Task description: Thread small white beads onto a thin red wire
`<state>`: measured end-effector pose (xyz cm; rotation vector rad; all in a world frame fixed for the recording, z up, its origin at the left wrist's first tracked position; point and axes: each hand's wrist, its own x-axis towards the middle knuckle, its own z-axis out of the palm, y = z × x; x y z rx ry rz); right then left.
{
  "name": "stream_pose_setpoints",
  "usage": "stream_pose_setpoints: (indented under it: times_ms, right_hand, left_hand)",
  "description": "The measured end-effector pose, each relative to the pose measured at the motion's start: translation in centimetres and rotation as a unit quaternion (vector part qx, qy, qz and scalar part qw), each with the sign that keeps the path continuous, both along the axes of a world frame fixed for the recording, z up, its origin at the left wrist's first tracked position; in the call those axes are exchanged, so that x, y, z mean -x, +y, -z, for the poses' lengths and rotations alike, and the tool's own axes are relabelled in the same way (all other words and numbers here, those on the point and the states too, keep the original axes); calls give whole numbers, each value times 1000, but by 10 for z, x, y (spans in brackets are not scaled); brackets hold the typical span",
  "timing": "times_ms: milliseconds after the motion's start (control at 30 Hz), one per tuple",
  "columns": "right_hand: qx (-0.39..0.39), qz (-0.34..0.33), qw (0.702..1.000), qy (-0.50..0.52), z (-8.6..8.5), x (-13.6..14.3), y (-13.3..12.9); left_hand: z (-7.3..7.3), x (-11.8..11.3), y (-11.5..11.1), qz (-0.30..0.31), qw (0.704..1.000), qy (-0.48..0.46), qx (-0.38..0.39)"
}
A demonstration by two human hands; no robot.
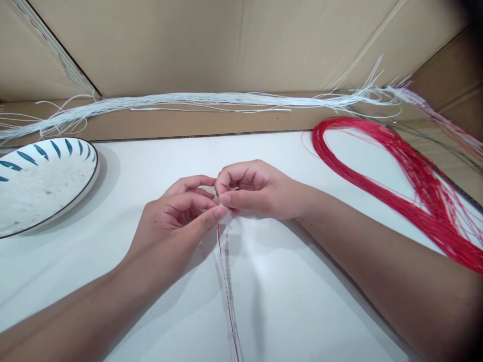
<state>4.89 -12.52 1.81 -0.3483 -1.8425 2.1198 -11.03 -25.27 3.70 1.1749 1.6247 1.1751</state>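
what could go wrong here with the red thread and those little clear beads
The left hand and right hand pinch the red thread only at its top, so a slip might let the clear beads slide off its loose end. The thread could also snag on the red cord bundle beside the right forearm.

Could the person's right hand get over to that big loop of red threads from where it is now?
Probably yes. The red thread bundle lies on the same side as the right hand, with only bare white table between them, though its fingers are pinching the beaded strand.
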Motion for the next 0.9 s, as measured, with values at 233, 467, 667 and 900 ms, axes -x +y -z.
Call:
stream_pose_setpoints:
  times_ms: [233,467,667,900]
  right_hand:
    - [4,-16,1000,25,-3,1,-5]
    - [32,14,999,1,0,1,-1]
    - [18,22,1000,7,-2,2,-3]
    - [-94,52,994,18,3,5,-11]
  left_hand:
    - [5,1,1,3,999,-49,8]
    - [9,5,-5,93,995,-28,6]
    - [4,3,-4,54,998,-26,11]
    - [3,1,-1,-3,999,-38,21]
